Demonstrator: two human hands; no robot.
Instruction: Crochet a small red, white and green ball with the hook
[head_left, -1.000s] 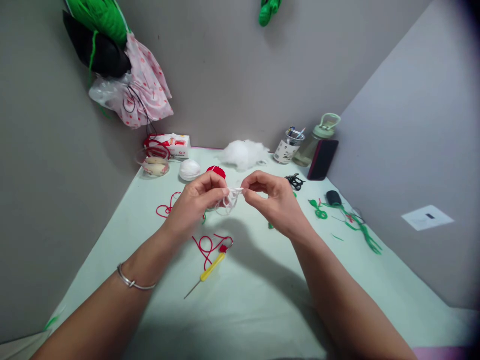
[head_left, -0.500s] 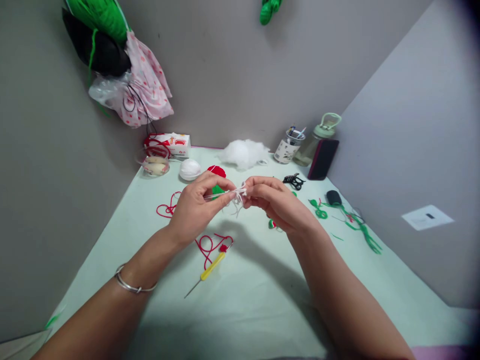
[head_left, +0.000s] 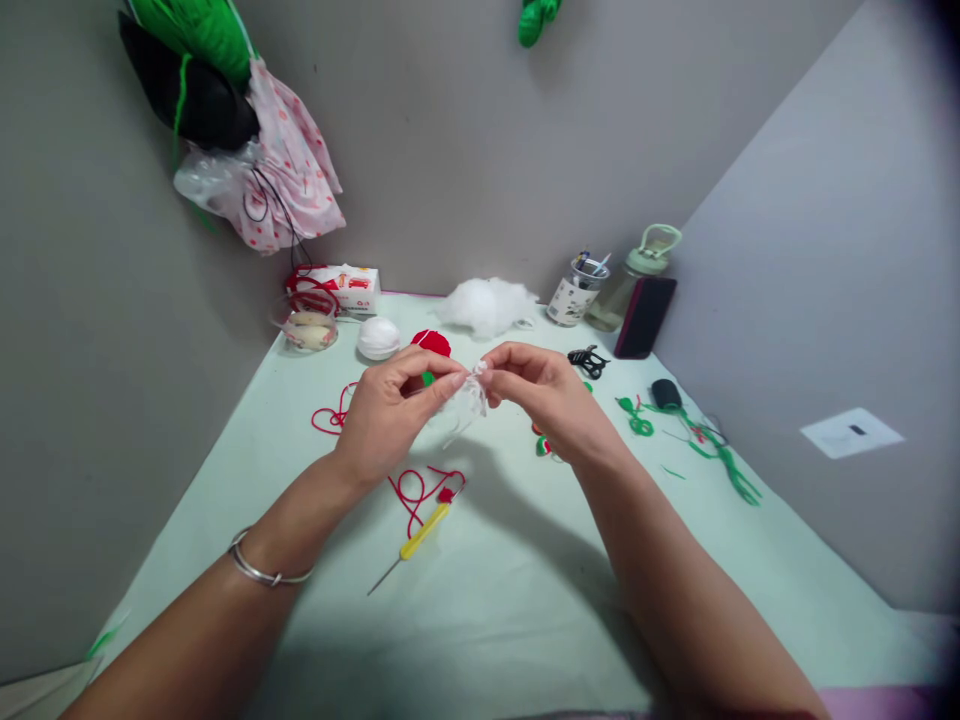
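Observation:
White yarn (head_left: 474, 393) is bunched between my two hands above the middle of the table, with loose strands hanging below. My left hand (head_left: 401, 405) pinches it from the left between thumb and forefinger. From the other side my right hand (head_left: 536, 395) grips the bunch with its fingertips close to the left ones. Below them on the cloth lies a yellow-handled crochet hook (head_left: 426, 530), with a small red crocheted piece (head_left: 446, 495) and a curling red yarn tail (head_left: 411, 487) at its upper end. Motion blurs the yarn's details.
Behind my hands are a white yarn ball (head_left: 379, 339), red yarn (head_left: 431, 344) and white stuffing (head_left: 487, 306). Black scissors (head_left: 589, 361), green yarn pieces (head_left: 720, 460), a phone (head_left: 646, 318), a bottle (head_left: 637, 275) and a pen holder (head_left: 575, 295) stand or lie to the right.
The strands that stretched across my left fingers are now gathered into a fuller bunch between both hands. My right hand has shifted slightly left and up.

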